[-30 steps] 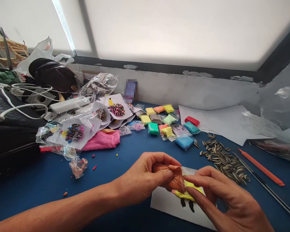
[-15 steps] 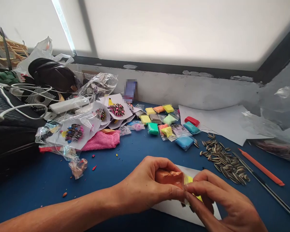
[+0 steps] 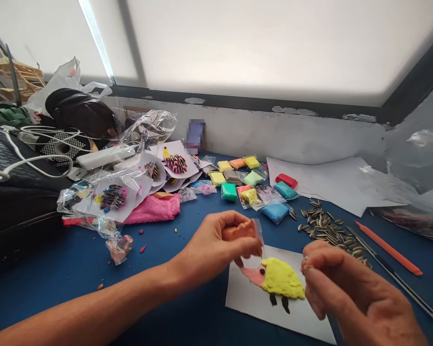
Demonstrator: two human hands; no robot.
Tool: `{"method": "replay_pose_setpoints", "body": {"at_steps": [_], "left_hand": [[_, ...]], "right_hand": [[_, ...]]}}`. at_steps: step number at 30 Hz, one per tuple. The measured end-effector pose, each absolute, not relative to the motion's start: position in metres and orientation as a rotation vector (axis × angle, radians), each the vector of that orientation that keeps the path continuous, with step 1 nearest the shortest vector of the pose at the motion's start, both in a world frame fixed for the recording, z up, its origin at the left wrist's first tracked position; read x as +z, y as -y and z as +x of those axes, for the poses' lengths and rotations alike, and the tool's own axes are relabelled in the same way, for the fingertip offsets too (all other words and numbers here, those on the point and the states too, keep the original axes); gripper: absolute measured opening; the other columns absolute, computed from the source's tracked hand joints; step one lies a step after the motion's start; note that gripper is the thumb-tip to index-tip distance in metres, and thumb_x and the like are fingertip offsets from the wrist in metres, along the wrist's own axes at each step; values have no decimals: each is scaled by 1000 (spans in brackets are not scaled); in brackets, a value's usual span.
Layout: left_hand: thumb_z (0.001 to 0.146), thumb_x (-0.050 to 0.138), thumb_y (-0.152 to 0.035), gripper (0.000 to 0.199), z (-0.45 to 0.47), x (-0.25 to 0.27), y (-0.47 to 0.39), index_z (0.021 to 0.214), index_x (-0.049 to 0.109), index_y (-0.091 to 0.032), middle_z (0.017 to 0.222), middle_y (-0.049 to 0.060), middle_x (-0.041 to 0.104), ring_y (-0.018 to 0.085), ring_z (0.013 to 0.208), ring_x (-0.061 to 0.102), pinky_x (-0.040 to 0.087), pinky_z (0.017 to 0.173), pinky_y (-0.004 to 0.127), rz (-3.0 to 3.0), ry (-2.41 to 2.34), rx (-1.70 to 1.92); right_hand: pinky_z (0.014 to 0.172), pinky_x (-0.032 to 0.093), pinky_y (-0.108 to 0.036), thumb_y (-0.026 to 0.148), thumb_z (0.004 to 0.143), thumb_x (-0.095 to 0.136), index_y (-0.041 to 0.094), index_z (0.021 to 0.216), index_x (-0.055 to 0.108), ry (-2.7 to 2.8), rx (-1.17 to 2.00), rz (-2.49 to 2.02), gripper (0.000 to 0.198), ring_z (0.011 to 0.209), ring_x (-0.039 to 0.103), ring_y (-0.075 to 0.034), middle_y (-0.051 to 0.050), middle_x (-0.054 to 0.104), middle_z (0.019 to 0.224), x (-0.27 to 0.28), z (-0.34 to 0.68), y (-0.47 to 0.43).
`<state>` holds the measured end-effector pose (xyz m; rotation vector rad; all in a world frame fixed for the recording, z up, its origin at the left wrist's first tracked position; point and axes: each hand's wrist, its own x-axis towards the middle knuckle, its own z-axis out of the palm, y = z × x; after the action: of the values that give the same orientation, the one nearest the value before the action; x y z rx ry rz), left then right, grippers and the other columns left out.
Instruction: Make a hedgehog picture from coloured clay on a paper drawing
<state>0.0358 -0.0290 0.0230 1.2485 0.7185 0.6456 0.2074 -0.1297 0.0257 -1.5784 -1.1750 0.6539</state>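
Observation:
My left hand (image 3: 216, 240) is closed around an orange-brown block of modelling clay (image 3: 240, 231) in a clear wrapper, whose loose end sticks out to the right. At the right, the thumb and fingertips of my right hand (image 3: 350, 288) pinch a tiny brownish bit of clay (image 3: 305, 267), mostly hidden by the fingers. Below and between the hands lies a white sheet of paper (image 3: 245, 302). On it is a flat clay hedgehog (image 3: 283, 278) with a yellow body, pink pointed face, black eye and dark legs.
Striped sunflower seeds (image 3: 324, 230) lie at the right, beside an orange clay tool (image 3: 388, 247) and a pen (image 3: 397, 276). Several wrapped clay blocks (image 3: 228, 191) sit behind. Finished seed hedgehogs (image 3: 175, 163), a pink cloth (image 3: 153, 209) and a black bag (image 3: 18, 206) crowd the left.
My hands have moved apart. The left, with the clay packet, has gone up and left; the right has let go of the wrapper and shifted right. The yellow hedgehog now shows between them.

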Motion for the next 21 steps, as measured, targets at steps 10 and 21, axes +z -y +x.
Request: {"method": "replay_pose_setpoints", "body": {"at_steps": [10, 21], "left_hand": [[86, 56, -14, 19, 35, -15, -8, 101, 67, -14, 106, 11, 65, 25, 105, 61, 47, 100, 45, 1889, -789, 895], [93, 56, -27, 23, 35, 19, 27, 90, 72, -11, 84, 7, 66, 17, 83, 59, 49, 83, 34, 1880, -664, 789]], "right_hand": [[45, 46, -28, 69, 73, 61, 25, 93, 73, 1273, 595, -1620, 49, 52, 51, -16, 0, 51, 54, 3, 217, 125], [52, 54, -21, 53, 80, 66, 30, 93, 76, 1413, 679, -1611, 28, 64, 64, -14, -5, 72, 97, 15, 220, 125]]}}
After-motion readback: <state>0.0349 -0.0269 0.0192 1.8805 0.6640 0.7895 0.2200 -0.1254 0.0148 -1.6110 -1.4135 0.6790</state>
